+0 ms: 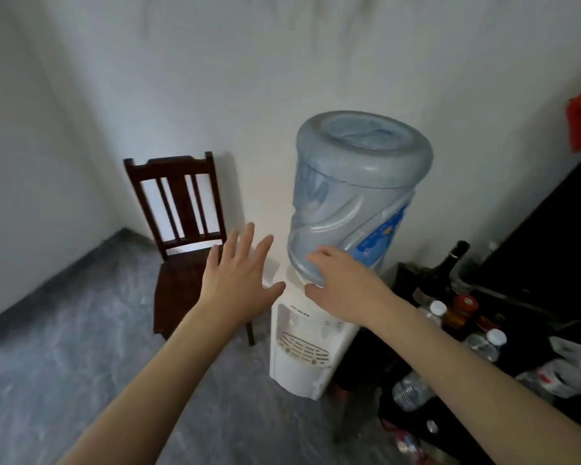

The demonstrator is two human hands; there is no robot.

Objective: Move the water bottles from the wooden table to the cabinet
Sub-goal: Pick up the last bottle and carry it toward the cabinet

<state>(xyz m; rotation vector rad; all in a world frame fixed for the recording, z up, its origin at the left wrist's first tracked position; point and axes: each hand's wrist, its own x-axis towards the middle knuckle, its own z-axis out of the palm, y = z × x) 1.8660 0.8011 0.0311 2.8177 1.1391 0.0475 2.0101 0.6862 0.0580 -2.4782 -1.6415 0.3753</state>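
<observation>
My left hand (236,275) is stretched forward with fingers spread, holding nothing, in front of a dark wooden chair. My right hand (344,285) is also empty, its fingers apart and resting near the base of a large blue water jug (356,193) on a white dispenser (304,350). Several small clear water bottles with white caps (483,344) stand on a dark surface (413,421) at the lower right, to the right of my right forearm. Another small bottle (411,391) lies lower, on its side.
A dark wooden chair (185,243) stands against the white wall, left of the dispenser. Dark glass bottles (445,273) and a red-capped bottle (462,310) stand among the water bottles. A black panel (547,236) rises at the right. The floor is grey.
</observation>
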